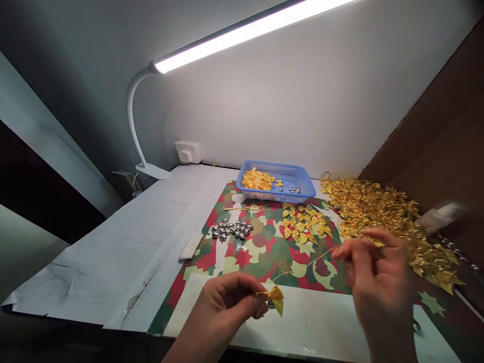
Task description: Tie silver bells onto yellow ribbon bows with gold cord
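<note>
My left hand (pixel 223 302) is closed in a pinch on a small yellow ribbon bow (pixel 273 295) with a little silver bell under it, low over the table's front. A thin gold cord (pixel 302 264) runs from the bow up to my right hand (pixel 374 282), which is blurred and pinched on the cord's far end. Loose yellow bows (pixel 304 222) lie in rows beyond my hands. A heap of silver bells (pixel 231 229) sits to their left.
A blue basket (pixel 302 191) with yellow bows and some bells stands at the back. A big pile of finished gold ornaments (pixel 389 217) fills the right side. A patterned red-green mat (pixel 264 252), a clamp lamp (pixel 151 169), a wall socket (pixel 188 151) and a brown board (pixel 446 141) surround them.
</note>
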Demonstrator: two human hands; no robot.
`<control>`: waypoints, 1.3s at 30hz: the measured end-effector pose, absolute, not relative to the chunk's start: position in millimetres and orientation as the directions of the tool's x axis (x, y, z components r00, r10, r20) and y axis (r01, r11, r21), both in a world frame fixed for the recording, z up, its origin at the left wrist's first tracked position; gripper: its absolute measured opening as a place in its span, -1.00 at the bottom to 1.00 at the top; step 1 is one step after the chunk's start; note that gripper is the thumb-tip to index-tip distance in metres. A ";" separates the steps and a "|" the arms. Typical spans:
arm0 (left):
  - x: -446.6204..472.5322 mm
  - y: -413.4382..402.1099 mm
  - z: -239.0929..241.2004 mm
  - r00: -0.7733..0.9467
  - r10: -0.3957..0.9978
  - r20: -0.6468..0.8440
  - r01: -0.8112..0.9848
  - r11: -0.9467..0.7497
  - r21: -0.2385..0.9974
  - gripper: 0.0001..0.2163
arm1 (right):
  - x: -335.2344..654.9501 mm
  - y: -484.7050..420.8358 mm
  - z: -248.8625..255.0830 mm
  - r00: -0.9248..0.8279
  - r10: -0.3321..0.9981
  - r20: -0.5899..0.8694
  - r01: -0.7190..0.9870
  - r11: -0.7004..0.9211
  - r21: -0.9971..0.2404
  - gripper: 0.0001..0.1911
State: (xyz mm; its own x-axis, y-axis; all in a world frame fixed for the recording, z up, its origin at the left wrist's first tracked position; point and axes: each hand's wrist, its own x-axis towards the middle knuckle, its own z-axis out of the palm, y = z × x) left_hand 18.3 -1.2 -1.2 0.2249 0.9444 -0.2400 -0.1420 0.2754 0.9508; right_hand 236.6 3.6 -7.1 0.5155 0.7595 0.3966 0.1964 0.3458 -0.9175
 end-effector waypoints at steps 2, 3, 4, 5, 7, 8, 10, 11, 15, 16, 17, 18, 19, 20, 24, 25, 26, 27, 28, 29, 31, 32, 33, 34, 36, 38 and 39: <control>18.4 -2.1 5.1 0.223 0.942 -0.251 -0.115 0.281 0.953 -0.91 | 218.6 -11.1 -13.1 0.299 0.923 0.242 0.134 0.210 -0.968 -0.88; 18.2 -2.4 7.3 0.232 0.939 -0.252 -0.096 0.280 0.955 -0.90 | 210.1 -17.3 -15.1 0.182 0.966 0.181 0.138 0.157 -0.978 -0.82; 17.8 -2.5 8.9 0.248 0.935 -0.253 -0.078 0.280 0.957 -0.89 | 202.8 -22.2 -16.4 0.079 0.986 0.144 0.152 0.131 -0.980 -0.77; 17.4 -2.7 10.0 0.268 0.930 -0.253 -0.063 0.279 0.958 -0.89 | 197.1 -25.6 -17.2 -0.003 0.992 0.127 0.168 0.126 -0.978 -0.72; 16.7 -3.0 11.6 0.310 0.916 -0.255 -0.047 0.283 0.958 -0.88 | 190.0 -28.2 -17.5 -0.097 0.986 0.135 0.182 0.151 -0.972 -0.69; 16.5 -3.3 12.4 0.328 0.908 -0.260 -0.046 0.290 0.956 -0.88 | 188.3 -28.2 -17.4 -0.118 0.984 0.137 0.183 0.157 -0.970 -0.68; 16.7 -4.0 14.3 0.361 0.890 -0.278 -0.057 0.319 0.946 -0.89 | 186.7 -27.7 -17.6 -0.131 0.984 0.118 0.167 0.139 -0.976 -0.67; 17.0 -4.4 15.4 0.376 0.881 -0.288 -0.065 0.335 0.940 -0.89 | 186.3 -27.6 -18.0 -0.129 0.985 0.111 0.154 0.131 -0.979 -0.66; 19.7 -6.0 18.6 0.382 0.875 -0.296 -0.091 0.355 0.930 -0.87 | 184.4 -29.3 -18.5 -0.106 0.987 0.118 0.130 0.132 -0.983 -0.65; 20.5 -6.4 18.9 0.373 0.882 -0.289 -0.101 0.348 0.932 -0.85 | 184.1 -29.6 -17.6 -0.110 0.988 0.108 0.134 0.122 -0.983 -0.65; 21.2 -6.9 19.1 0.365 0.887 -0.283 -0.111 0.344 0.933 -0.84 | 184.0 -29.8 -16.2 -0.120 0.989 0.089 0.139 0.105 -0.985 -0.65; 21.7 -7.4 19.0 0.361 0.889 -0.282 -0.118 0.344 0.932 -0.84 | 184.0 -29.8 -14.4 -0.132 0.989 0.066 0.144 0.085 -0.986 -0.64; 22.1 -8.0 18.8 0.361 0.889 -0.283 -0.125 0.347 0.930 -0.85 | 184.2 -29.6 -12.5 -0.140 0.989 0.048 0.149 0.069 -0.986 -0.63; 22.4 -8.6 18.5 0.364 0.888 -0.282 -0.134 0.349 0.927 -0.86 | 184.5 -29.3 -10.7 -0.142 0.989 0.034 0.156 0.056 -0.986 -0.63; 23.5 -10.8 15.5 0.346 0.902 -0.257 -0.217 0.343 0.914 -0.74 | 185.5 -28.5 -7.1 -0.136 0.990 0.020 0.214 0.049 -0.976 -0.65; 23.9 -11.1 14.5 0.344 0.905 -0.249 -0.235 0.339 0.911 -0.74 | 185.8 -28.4 -7.2 -0.139 0.990 0.019 0.229 0.051 -0.972 -0.65; 24.2 -11.4 13.6 0.346 0.905 -0.246 -0.244 0.340 0.908 -0.75 | 186.1 -28.1 -7.5 -0.144 0.989 0.019 0.241 0.054 -0.969 -0.66; 24.3 -11.5 12.5 0.356 0.902 -0.246 -0.247 0.344 0.906 -0.77 | 186.6 -27.9 -7.9 -0.147 0.989 0.019 0.250 0.056 -0.967 -0.66; 24.3 -11.4 11.5 0.366 0.897 -0.249 -0.244 0.351 0.904 -0.79 | 187.2 -27.5 -8.3 -0.148 0.989 0.019 0.256 0.056 -0.965 -0.66; 24.1 -11.3 10.6 0.375 0.891 -0.257 -0.237 0.361 0.902 -0.80 | 188.0 -27.2 -8.5 -0.148 0.989 0.017 0.259 0.056 -0.964 -0.66; 23.3 -10.9 8.8 0.381 0.881 -0.280 -0.210 0.377 0.902 -0.79 | 189.8 -26.7 -8.4 -0.150 0.989 0.010 0.260 0.049 -0.964 -0.67; 22.8 -10.6 8.2 0.382 0.878 -0.286 -0.190 0.378 0.906 -0.79 | 190.7 -26.6 -8.1 -0.155 0.988 0.005 0.258 0.045 -0.965 -0.68; 22.5 -10.3 7.9 0.387 0.876 -0.288 -0.168 0.374 0.912 -0.79 | 191.6 -26.5 -7.6 -0.162 0.987 0.001 0.256 0.043 -0.966 -0.70; 22.2 -10.0 7.8 0.397 0.872 -0.286 -0.146 0.367 0.918 -0.80 | 192.5 -26.5 -7.3 -0.170 0.985 -0.004 0.252 0.040 -0.967 -0.71; 22.1 -9.2 8.2 0.426 0.864 -0.268 -0.108 0.343 0.933 -0.83 | 194.5 -26.4 -7.1 -0.191 0.981 -0.019 0.232 0.026 -0.972 -0.72; 22.1 -8.4 8.8 0.438 0.863 -0.250 -0.078 0.314 0.946 -0.85 | 197.3 -25.6 -8.6 -0.221 0.974 -0.050 0.197 -0.005 -0.980 -0.70; 22.0 -8.0 8.9 0.431 0.869 -0.245 -0.063 0.300 0.952 -0.85 | 199.2 -24.7 -10.3 -0.237 0.969 -0.071 0.179 -0.028 -0.983 -0.68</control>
